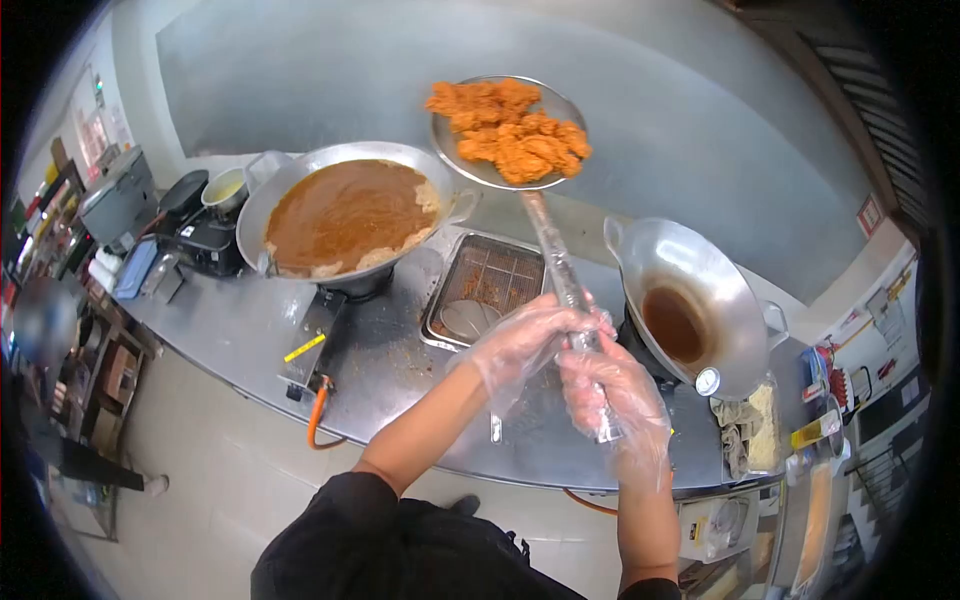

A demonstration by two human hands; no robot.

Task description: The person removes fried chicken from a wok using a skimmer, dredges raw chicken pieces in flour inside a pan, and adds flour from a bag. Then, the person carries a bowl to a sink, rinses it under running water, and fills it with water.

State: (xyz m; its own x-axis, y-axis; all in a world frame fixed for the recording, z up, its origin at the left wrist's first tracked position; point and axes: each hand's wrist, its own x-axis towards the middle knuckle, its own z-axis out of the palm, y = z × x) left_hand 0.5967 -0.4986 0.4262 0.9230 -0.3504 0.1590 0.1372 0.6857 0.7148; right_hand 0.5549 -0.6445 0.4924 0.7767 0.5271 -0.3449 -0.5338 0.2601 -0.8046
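Both my hands, in clear plastic gloves, grip the long wrapped handle of a skimmer. My left hand is closed higher up the handle, and my right hand wraps its lower end. Several orange-brown fried pieces, apparently battered chicken, lie heaped in the round skimmer head, raised over the counter. Left of it stands a large wok of brown oil with pale foam along its edge. Below the skimmer head sits a rectangular metal tray with a wire rack, holding crumbs and a small round strainer.
A second wok with a little dark oil stands right, a dial thermometer at its rim. A burner with an orange hose is at left. Several containers crowd the counter's far left. Another person is at the left edge.
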